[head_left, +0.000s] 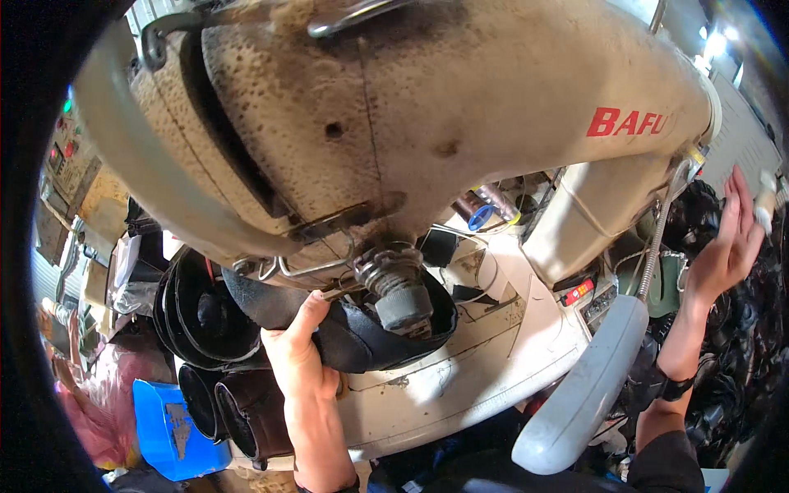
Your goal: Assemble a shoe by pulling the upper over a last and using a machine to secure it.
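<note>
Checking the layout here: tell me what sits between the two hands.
In the head view, between the left hand gripping the dark shoe upper and the raised, open right hand stand the sewing machine's column and a pale padded lever.

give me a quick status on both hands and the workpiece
Left hand grips dark shoe upper under sewing machine head. Right hand raised, open, apart. Presser assembly sits over the upper.
</note>
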The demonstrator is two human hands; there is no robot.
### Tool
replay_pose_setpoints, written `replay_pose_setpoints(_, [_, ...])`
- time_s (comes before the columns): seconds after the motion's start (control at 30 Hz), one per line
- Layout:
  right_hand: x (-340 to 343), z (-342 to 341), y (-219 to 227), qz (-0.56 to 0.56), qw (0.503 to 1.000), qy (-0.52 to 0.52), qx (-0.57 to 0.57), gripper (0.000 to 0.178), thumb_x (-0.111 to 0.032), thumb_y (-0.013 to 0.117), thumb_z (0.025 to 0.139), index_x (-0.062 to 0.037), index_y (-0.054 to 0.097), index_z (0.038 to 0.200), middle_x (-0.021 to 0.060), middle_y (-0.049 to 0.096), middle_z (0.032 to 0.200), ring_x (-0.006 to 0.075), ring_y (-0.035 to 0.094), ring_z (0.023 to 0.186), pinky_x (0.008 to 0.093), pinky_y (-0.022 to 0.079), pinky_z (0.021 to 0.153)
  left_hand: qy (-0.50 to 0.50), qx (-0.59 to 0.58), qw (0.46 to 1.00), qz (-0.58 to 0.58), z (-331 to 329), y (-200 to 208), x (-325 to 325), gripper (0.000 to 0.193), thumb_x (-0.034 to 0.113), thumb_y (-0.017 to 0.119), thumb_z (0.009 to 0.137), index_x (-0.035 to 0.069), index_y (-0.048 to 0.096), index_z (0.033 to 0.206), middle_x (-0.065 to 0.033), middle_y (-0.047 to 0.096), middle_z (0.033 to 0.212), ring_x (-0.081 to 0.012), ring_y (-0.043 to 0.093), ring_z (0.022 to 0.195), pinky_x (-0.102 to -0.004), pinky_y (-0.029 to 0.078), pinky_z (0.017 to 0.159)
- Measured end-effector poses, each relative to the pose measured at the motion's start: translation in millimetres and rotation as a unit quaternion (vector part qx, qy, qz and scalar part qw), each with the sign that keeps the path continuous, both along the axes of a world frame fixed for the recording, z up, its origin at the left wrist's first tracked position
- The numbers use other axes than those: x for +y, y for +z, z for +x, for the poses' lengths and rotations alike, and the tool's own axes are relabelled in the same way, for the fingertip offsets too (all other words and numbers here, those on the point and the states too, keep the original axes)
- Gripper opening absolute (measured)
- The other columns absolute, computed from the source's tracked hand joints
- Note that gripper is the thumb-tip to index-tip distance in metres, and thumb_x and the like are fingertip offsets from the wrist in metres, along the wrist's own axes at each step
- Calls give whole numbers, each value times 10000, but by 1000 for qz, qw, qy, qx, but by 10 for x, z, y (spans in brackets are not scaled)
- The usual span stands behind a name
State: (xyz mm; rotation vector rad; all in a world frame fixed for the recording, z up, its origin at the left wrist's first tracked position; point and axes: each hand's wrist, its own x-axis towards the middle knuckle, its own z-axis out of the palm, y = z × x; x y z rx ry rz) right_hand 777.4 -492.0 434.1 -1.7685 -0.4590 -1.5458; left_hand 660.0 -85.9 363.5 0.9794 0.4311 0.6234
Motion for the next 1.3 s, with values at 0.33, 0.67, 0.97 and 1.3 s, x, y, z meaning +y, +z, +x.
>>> replay_pose_setpoints(0.33, [218, -33, -570, -134, 989, 31, 51, 371, -24, 542, 979, 98, 495, 1326, 198, 596, 1285, 268, 545, 1242, 391, 385, 1078, -5, -2, 1000, 3, -29, -5, 21, 320, -24, 705, 801, -18, 642, 1114, -93, 688, 992, -191, 665, 851, -313, 545, 786])
replay_pose_setpoints(0.67, [2, -72, -1057, -175, 982, -23, 70, 413, -13, 542, 962, 151, 462, 1333, 171, 713, 1048, 272, 668, 1016, 439, 408, 1076, 19, 19, 1000, 10, -54, 28, -61, 321, -7, 727, 802, -15, 646, 1112, -91, 689, 1014, -202, 668, 869, -324, 538, 801])
replay_pose_setpoints(0.97, [-172, 111, -671, -77, 991, -77, 76, 446, -47, 621, 946, 111, 493, 1343, 195, 655, 1200, 229, 626, 1097, 368, 454, 995, 9, 20, 1000, 0, -107, 48, -87, 296, -14, 731, 803, -8, 649, 1088, -93, 688, 989, -200, 674, 850, -323, 561, 756])
replay_pose_setpoints(1.3, [-450, 1498, 1194, 49, 912, 124, 388, 681, -302, 688, 939, 32, 413, 1464, 180, 524, 1417, 230, 512, 1295, 344, 383, 1087, 13, 46, 998, 35, -138, -31, -34, 380, 59, 718, 802, 10, 629, 1168, -93, 667, 1044, -227, 654, 900, -371, 543, 823])
